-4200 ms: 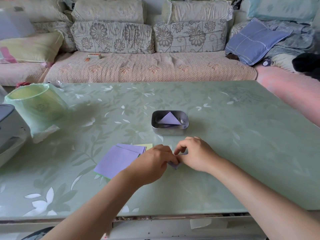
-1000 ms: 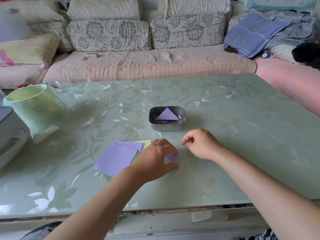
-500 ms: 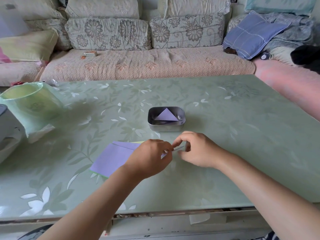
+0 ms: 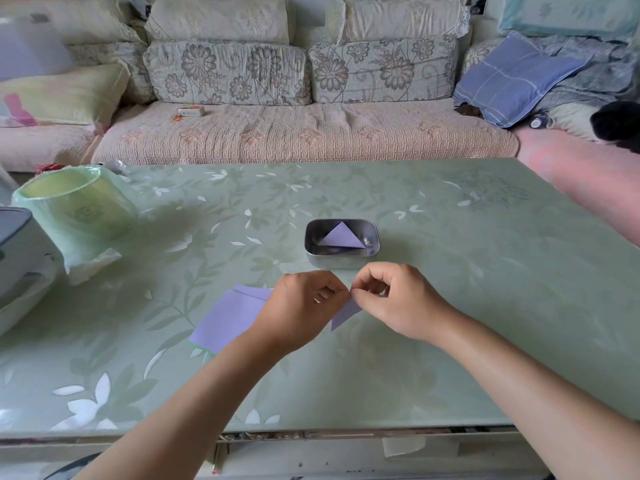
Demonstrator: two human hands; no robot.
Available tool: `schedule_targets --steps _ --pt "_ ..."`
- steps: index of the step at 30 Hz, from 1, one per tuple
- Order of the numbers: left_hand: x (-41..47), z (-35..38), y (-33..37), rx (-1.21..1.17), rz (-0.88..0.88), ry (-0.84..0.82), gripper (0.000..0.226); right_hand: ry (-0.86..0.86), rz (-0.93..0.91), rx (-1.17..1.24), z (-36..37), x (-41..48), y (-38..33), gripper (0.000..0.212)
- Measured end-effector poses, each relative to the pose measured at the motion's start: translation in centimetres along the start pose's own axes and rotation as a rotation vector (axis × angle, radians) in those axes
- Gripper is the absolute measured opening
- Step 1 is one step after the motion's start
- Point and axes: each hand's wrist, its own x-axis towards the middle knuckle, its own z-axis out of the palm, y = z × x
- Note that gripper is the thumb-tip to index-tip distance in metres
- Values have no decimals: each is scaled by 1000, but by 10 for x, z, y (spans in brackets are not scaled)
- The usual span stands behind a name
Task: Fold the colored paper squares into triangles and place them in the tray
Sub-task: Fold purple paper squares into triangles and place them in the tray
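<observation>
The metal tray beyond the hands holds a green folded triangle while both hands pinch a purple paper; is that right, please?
Not quite: in the head view, the folded triangle in the metal tray is purple, not green; the rest holds.

We can read no lettering here: print on the small box (image 4: 191, 111) on the sofa (image 4: 304, 133) and the green bin's (image 4: 74, 206) emblem blur.

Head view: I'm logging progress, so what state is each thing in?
Left hand: pinching the purple paper.
Right hand: pinching the same paper.
Tray: holding one folded triangle.
Stack of squares: unfolded, flat on the table.
</observation>
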Motion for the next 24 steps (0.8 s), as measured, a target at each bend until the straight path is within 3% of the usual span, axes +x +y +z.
schedule_targets --steps 7,14,24 --pt "-1 2 7 -111 -40 2 12 43 -33 -76 1 2 1 10" --pt "6 -9 3 -34 -33 9 15 42 -47 -127 -7 6 2 20" --pt "5 -30 -1 -55 -90 69 20 87 31 -174 -19 9 14 15"
